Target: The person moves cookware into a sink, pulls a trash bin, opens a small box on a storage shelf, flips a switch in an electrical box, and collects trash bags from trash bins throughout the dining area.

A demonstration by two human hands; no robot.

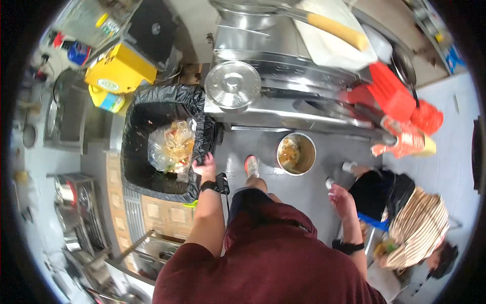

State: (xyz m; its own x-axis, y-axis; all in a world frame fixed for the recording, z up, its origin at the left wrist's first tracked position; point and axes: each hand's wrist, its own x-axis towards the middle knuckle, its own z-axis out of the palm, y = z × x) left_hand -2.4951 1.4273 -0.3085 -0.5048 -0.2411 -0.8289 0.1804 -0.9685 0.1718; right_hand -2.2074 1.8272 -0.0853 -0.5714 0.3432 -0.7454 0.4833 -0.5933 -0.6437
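Observation:
My left hand [204,166] is closed on the right rim of a large bin lined with a black garbage bag [132,121]. Inside the bin lie a clear plastic bag [158,152] and food scraps [178,142]. My right hand [343,202] hangs out to the right, its fingers loosely bent and apart, with nothing visible in them. A small white shape [329,183], perhaps the other person's shoe, shows just beyond its fingertips. Ahead on the floor, between my hands, stands a round metal pot [308,161] with food remains [289,154] in it.
A person in a striped shirt [416,228] sits or crouches close on my right. Ahead runs a steel counter [283,119] with a lidded pot [233,84] and a wooden-handled pan [336,30]. Red baskets [390,91] are at right. Yellow containers [120,68] stand behind the bin.

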